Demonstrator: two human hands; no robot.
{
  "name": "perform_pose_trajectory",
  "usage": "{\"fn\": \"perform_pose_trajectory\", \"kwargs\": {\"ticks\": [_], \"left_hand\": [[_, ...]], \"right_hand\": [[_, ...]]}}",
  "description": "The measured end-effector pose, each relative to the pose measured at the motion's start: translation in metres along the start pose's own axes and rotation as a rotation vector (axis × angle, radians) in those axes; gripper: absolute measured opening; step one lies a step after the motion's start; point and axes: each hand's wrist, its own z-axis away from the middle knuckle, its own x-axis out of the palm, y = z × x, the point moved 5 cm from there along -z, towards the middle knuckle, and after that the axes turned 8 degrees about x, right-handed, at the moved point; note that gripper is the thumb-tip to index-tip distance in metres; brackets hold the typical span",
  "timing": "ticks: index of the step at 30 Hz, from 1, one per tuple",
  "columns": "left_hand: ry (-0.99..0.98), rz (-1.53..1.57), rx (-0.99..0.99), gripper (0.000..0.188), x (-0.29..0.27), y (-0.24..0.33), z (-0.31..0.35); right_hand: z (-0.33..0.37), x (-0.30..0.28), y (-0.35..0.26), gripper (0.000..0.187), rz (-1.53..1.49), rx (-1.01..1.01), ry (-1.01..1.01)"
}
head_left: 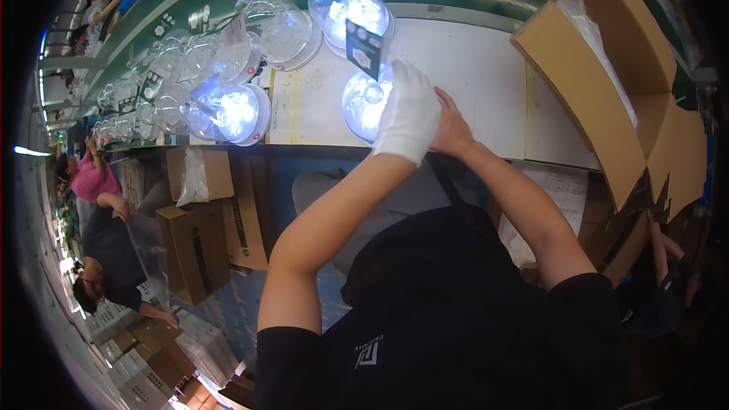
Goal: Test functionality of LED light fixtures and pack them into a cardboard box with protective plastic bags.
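Observation:
In a white glove, my left hand (pixel 410 110) is closed around the right side of a lit clear globe lamp (pixel 358 104) at the table's near edge. My bare right hand (pixel 452 125) is close against the glove's right side; most of its fingers are hidden behind the glove. A dark green card tag (pixel 364 49) stands up just above this lamp. Beyond it another lit globe lamp (pixel 345 15) glows on the table. To the left, a third lit lamp (pixel 239 112) is at the near edge.
Rows of unlit clear globe lamps (pixel 285 34) run off along the table to the left. An open cardboard box (pixel 573 83) is at the table's right end. Beside my seat stand brown cartons (pixel 194 250). At left, a co-worker (pixel 114 258) handles a clear plastic bag (pixel 150 239).

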Motion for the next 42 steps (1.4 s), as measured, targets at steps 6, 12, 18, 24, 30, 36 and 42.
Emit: {"fn": "perform_pose_trajectory", "kwargs": {"ticks": [6, 12, 18, 24, 30, 36, 42], "left_hand": [[-0.290, -0.012, -0.020, 0.036, 0.110, 0.044, -0.014], [-0.179, -0.314, 0.033, 0.058, 0.113, 0.081, 0.029], [0.137, 0.332, 0.232, 0.037, 0.053, 0.054, 0.099], [0.616, 0.597, -0.283, 0.041, -0.004, -0.014, 0.151], [0.627, 1.092, -0.462, 0.049, 0.055, -0.070, 0.117], [0.077, 1.446, -0.163, 0.052, 0.048, -0.122, 0.026], [-0.545, 1.378, 0.313, 0.051, 0.058, -0.103, -0.025]], "right_hand": [[0.002, -0.012, -0.009, 0.084, -0.197, 0.116, -0.027], [0.003, 0.005, 0.005, 0.088, 0.037, 0.052, -0.005], [-0.001, -0.009, -0.004, 0.111, -0.117, 0.156, -0.034], [-0.001, -0.015, -0.007, 0.131, -0.135, 0.139, -0.052], [-0.009, -0.012, -0.013, 0.133, -0.127, 0.133, -0.073], [-0.001, 0.000, 0.003, 0.131, -0.041, 0.126, -0.132], [-0.002, -0.004, -0.004, 0.133, -0.015, 0.109, -0.142]]}}
